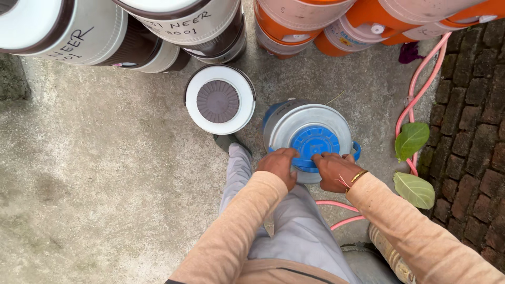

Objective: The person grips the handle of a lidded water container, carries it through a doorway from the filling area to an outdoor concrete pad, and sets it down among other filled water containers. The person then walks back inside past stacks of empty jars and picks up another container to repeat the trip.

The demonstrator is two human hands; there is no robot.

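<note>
On the concrete floor point(105, 173), just in front of the person's feet, stands a grey water jug point(307, 138) with a round blue lid point(314, 143). Both hands rest on the near edge of that lid: the left hand point(279, 165) curls its fingers over the rim, and the right hand point(335, 169), with a gold bangle point(359, 176) at the wrist, grips beside it. A white-topped jug point(220, 99) stands just to the left, and a pink hose point(421, 89) runs along the brick paving point(473, 131).

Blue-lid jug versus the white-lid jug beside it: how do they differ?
The blue-lid jug has a grey rim and blue cap; the white-lid jug has a white rim and brown ribbed centre. Both hands, left and right, touch the blue-lid jug; the white-lid jug stands untouched. Both stand upright on concrete.
</note>
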